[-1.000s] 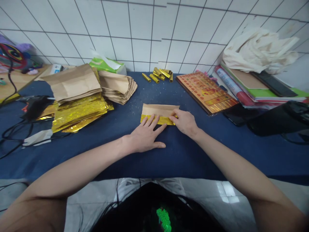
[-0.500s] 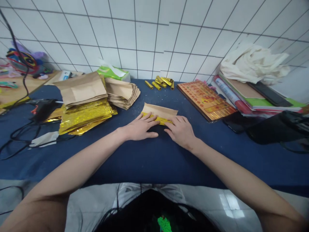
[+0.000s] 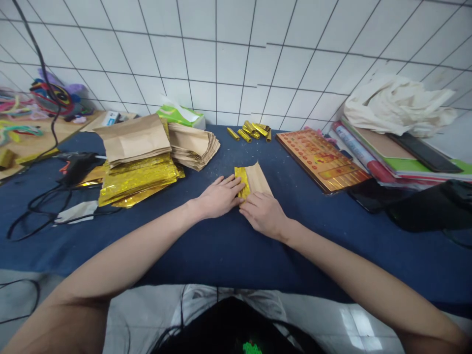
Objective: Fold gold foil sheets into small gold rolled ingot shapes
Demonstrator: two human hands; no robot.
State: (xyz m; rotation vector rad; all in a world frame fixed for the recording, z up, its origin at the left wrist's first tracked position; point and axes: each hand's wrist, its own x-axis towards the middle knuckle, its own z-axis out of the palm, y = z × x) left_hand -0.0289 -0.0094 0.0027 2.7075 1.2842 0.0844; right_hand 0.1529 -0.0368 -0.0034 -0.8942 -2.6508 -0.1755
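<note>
A folded sheet of brown paper with a gold foil face lies on the blue tablecloth, its long side pointing away from me. My left hand rests beside it, fingers stretched flat with the tips on the gold edge. My right hand covers the sheet's near end, fingers curled down and pressed on it. Several small rolled gold pieces lie farther back by the tiled wall.
A stack of gold foil sheets topped with brown paper lies at the left, with more folded brown paper beside it. A glue gun with black cables is far left. A red-gold board, books and cloth fill the right.
The folded sheet has turned from lying crosswise to pointing away from me. Both hands have drawn closer together at its near end, and the view has tilted slightly.
</note>
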